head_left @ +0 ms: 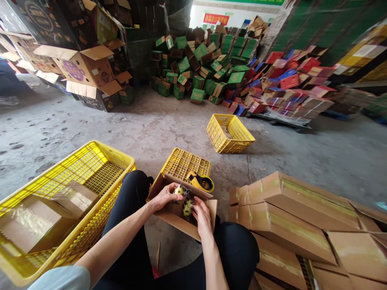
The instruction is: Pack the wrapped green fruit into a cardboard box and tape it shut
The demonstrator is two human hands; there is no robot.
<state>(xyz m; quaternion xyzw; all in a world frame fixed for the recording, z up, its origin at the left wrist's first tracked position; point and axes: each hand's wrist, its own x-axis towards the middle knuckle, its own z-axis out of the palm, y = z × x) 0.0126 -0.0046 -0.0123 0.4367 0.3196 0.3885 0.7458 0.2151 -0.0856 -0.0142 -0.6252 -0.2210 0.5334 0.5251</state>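
Note:
Between my knees stands an open cardboard box (181, 224), its flaps up. My left hand (163, 196) is closed on a small yellow-and-black item in clear wrap (180, 191), over the box's far left part. Just to the right is a similar item, yellow-green with dark spots (188, 207), inside the opening. My right hand (202, 216) curls round its right side, fingers bent against it. The exact kind of both items is too small to make out. Beyond the box, a yellow-and-black tape dispenser (201, 181) lies on an upturned yellow crate (186, 161).
A large yellow crate (113, 193) holding closed cartons (33, 221) is at my left. Taped cartons (305, 217) are stacked at my right. Ahead, another yellow crate (231, 141) sits on the concrete floor. Heaps of green boxes (198, 95) and red boxes (288, 81) lie farther back.

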